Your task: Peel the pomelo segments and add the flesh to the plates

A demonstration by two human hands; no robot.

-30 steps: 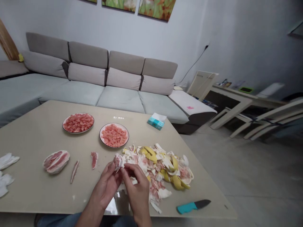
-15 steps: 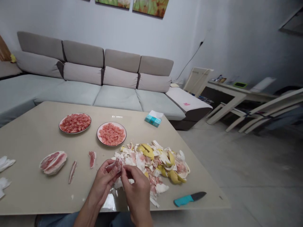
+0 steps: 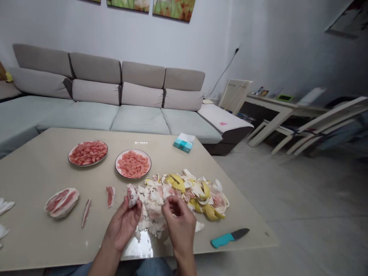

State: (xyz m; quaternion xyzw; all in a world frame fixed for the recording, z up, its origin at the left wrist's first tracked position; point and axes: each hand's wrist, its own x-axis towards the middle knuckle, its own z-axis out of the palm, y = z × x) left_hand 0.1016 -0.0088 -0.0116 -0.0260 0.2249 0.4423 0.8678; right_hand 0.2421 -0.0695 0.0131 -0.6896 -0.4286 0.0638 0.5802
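Observation:
My left hand (image 3: 122, 224) is shut on a pomelo segment (image 3: 132, 195), its pink pulp partly wrapped in white membrane. My right hand (image 3: 179, 222) hangs apart from it over a heap of pomelo peel and membrane (image 3: 184, 191), fingers curled, with nothing visible in them. Farther left on the tabletop lie a split segment (image 3: 61, 202), a thin sliver (image 3: 86, 212) and a small pink piece (image 3: 109, 195). Two plates of pink pulp, one (image 3: 87, 165) and another (image 3: 133, 178), stand beyond my hands.
A knife with a teal handle (image 3: 230, 237) lies near the table's right edge. A tissue box (image 3: 184, 143) stands at the far side, and white membrane scraps (image 3: 4, 207) lie at the left edge. Behind the table is a grey sofa (image 3: 115, 115), with a white side table (image 3: 284, 109) at right.
My right hand has let go of the segment and moved right, away from my left hand. The left hand now holds the segment more upright. The view has shifted slightly.

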